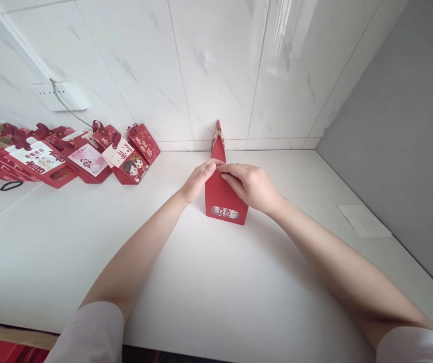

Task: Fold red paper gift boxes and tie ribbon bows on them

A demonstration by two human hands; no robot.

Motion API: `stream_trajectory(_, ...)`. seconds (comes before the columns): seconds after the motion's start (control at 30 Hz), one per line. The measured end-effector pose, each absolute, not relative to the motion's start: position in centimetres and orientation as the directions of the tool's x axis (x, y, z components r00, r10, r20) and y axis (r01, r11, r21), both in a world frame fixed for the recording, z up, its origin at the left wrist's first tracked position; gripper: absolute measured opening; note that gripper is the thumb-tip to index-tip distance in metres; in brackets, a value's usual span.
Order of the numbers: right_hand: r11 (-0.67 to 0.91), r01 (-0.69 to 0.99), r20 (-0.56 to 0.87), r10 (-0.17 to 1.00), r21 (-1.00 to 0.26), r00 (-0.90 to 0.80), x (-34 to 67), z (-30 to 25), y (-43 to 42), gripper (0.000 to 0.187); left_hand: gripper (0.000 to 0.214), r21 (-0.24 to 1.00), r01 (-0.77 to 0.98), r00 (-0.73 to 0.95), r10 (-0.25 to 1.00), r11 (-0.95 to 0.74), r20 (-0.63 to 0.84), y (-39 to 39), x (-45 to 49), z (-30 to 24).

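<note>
A red paper gift box (220,197) stands upright on the white table, with a small oval window (225,212) low on the side facing me. My left hand (198,182) is closed around its upper left edge, thumb towards me and most fingers hidden behind. From the right, my right hand (253,184) holds the upper part, its fingertips bunched close to my left thumb. Just beyond my hands rises a narrow red peak (218,141) with a patterned side. My hands hide where it joins the box, so I cannot tell if it is one piece with it.
Several red gift boxes with ribbons and printed cards (91,160) stand along the wall at the left. Near them are a wall socket (59,96) with a cable and a black loop (11,185). White paper (363,221) lies by the grey panel (397,126). Red items (4,350) show at bottom left.
</note>
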State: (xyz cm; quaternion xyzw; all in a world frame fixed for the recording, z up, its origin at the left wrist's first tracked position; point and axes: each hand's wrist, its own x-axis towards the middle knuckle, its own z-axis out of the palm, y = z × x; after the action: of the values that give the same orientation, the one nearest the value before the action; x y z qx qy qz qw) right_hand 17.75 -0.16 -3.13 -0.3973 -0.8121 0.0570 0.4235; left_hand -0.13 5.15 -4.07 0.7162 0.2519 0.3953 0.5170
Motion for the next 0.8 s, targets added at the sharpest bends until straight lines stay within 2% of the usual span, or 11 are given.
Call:
stream_trajectory(0.1,0.668,0.602,0.620,0.709,-0.437,-0.337,17.8,-3.0,-0.2,0.026,0.032,0.941,-0.065,0.570,0.762,-0.332,0.308,5.1,-0.1,-3.9)
stream_trajectory(0.2,0.656,0.556,0.618,0.730,-0.511,-0.292,17.9,-3.1,-0.3,0.020,0.027,0.952,-0.070,0.577,0.766,-0.298,0.283,5.3,-0.2,-3.8)
stream_trajectory(0.33,0.631,0.481,0.618,0.757,-0.609,-0.210,17.9,-3.1,-0.3,0.010,0.038,0.965,-0.053,0.573,0.784,-0.256,0.239,5.6,-0.4,-4.0)
stream_trajectory(0.5,0.564,0.438,0.539,0.820,-0.700,-0.194,18.2,-2.8,-0.2,0.016,0.043,0.986,-0.049,0.500,0.851,-0.158,0.161,6.4,-0.5,-5.1)
stream_trajectory(0.7,0.469,0.589,0.334,0.883,-0.658,-0.330,19.0,-2.3,0.0,0.019,0.051,0.994,0.025,0.494,0.866,-0.104,0.079,7.2,-0.8,-5.9)
stream_trajectory(0.8,0.429,0.602,0.311,0.903,-0.674,-0.296,19.3,-1.9,-0.1,0.022,0.062,0.993,0.062,0.530,0.847,-0.097,0.049,7.6,-1.4,-5.9)
